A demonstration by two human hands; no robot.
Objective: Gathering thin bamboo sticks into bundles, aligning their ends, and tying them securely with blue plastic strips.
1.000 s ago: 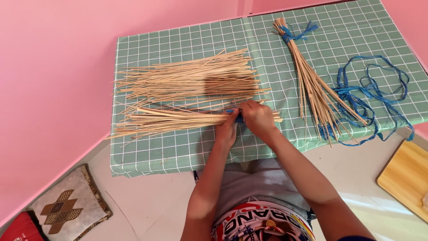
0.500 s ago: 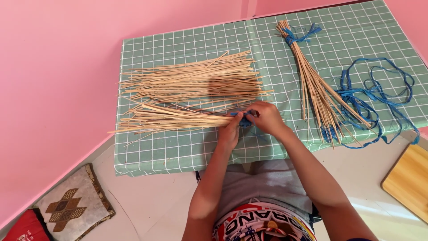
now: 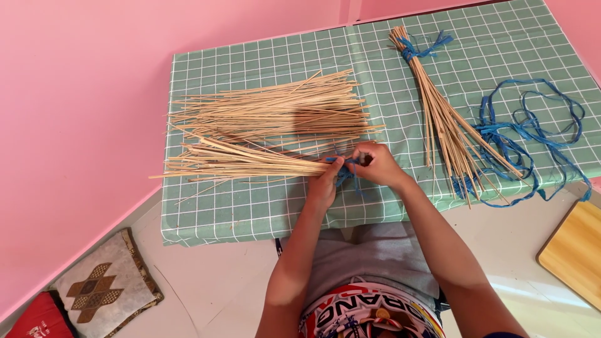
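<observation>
Both hands meet at the near end of a small bundle of thin sticks (image 3: 250,164) lying on the green checked tablecloth (image 3: 250,213); the left hand (image 3: 325,181) is closed round the bundle's end, and the right hand (image 3: 375,166) pinches a blue string (image 3: 345,176) that wraps there (how the string crosses under the fingers cannot be told). Just behind lies a larger loose pile of sticks (image 3: 275,112), nearly touching the bundle; well to the right is a tied bundle (image 3: 441,119) fanning toward the table edge, its splayed tips overlapping a tangle of blue string (image 3: 532,138); a wooden board (image 3: 573,250) and a patterned cushion (image 3: 103,291) sit on the floor.
</observation>
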